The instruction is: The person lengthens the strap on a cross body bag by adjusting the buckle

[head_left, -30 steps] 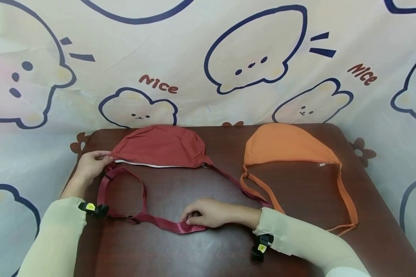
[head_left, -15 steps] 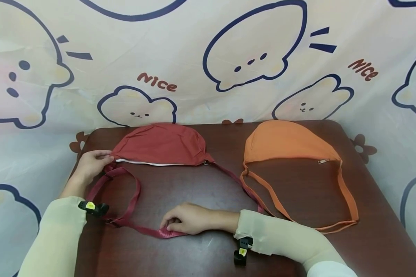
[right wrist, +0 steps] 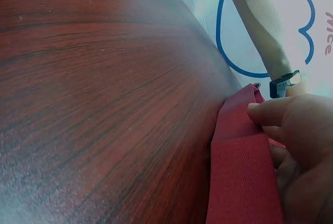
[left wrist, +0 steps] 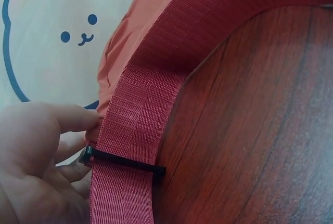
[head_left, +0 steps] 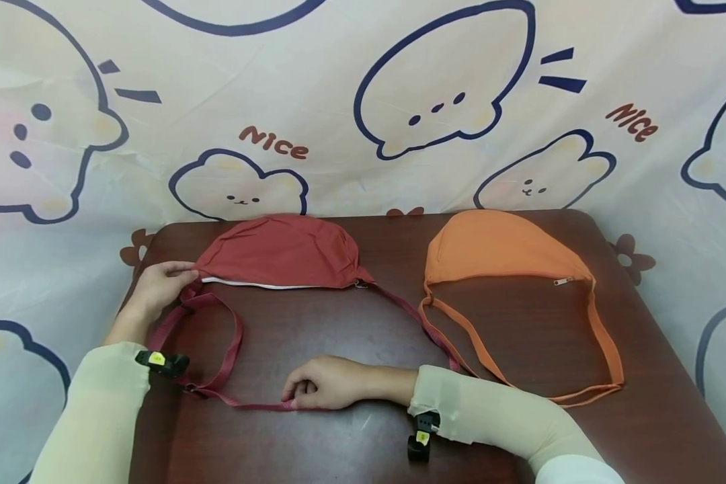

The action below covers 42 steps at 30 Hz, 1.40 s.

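Note:
A red waist bag (head_left: 278,252) lies near the back left of the table, its white zipper along the front edge. My left hand (head_left: 160,289) pinches the bag's left end between thumb and fingers. The dark red strap (head_left: 230,349) loops from that end through black buckles, one buckle (left wrist: 125,162) showing close up in the left wrist view. With thumb and fingers, my right hand (head_left: 333,383) pinches the strap near the middle of the table. In the right wrist view the strap (right wrist: 242,172) runs on edge beside the fingers. The forearm hides part of the strap.
An orange waist bag (head_left: 499,249) lies at the back right, its orange strap (head_left: 605,343) looping towards the front. My right sleeve (head_left: 496,410) crosses near that strap. The brown table (head_left: 266,450) meets a patterned cloth backdrop (head_left: 351,181) behind.
My right hand has moved left along the front, drawing the strap with it. The strap loop by my left wrist has shifted left. My left hand keeps its hold on the bag.

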{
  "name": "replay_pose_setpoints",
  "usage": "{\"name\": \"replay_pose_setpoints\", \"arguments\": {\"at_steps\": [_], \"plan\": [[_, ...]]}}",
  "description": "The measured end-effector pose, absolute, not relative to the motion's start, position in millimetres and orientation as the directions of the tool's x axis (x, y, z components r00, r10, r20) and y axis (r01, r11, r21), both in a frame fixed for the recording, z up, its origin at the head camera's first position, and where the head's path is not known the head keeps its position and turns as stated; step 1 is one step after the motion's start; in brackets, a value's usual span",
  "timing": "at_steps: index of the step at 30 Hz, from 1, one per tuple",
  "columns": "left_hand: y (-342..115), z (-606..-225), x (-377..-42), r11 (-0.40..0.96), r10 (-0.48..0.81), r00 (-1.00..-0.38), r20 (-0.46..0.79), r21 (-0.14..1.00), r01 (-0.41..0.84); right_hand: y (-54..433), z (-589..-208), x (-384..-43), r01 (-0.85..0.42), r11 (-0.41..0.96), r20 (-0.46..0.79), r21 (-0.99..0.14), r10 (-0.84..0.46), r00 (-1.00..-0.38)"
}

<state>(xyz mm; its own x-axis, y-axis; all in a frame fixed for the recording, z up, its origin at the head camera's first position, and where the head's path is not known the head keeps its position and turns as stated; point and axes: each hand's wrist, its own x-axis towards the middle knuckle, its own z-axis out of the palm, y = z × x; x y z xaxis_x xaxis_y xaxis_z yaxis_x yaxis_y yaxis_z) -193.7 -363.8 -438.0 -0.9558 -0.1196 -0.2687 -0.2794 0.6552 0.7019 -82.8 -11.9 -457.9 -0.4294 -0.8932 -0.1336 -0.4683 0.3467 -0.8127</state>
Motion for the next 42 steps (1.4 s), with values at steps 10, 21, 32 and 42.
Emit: {"name": "replay_pose_setpoints", "arguments": {"at_steps": [10,21,32,42], "plan": [[-368,-438,-192,0.643,-0.109,-0.954,-0.278,0.712,-0.281,-9,-455,-86,-0.453,0.354,-0.168,-0.819,-0.901,-0.400],[-375,-422,-186,0.655,-0.066,-0.970,-0.234,0.723,-0.220,12,-435,-99,-0.316,0.297,-0.167,-0.901,-0.910,-0.378],[-364,-395,-173,0.724,0.015,-0.983,-0.181,0.680,-0.114,63,-411,-111,-0.269,0.268,-0.155,-0.925,-0.914,-0.375],[-303,-357,-167,0.710,0.164,-0.977,-0.138,0.703,0.020,137,-395,-119,-0.232,0.334,-0.186,-0.914,-0.851,-0.491]]}}
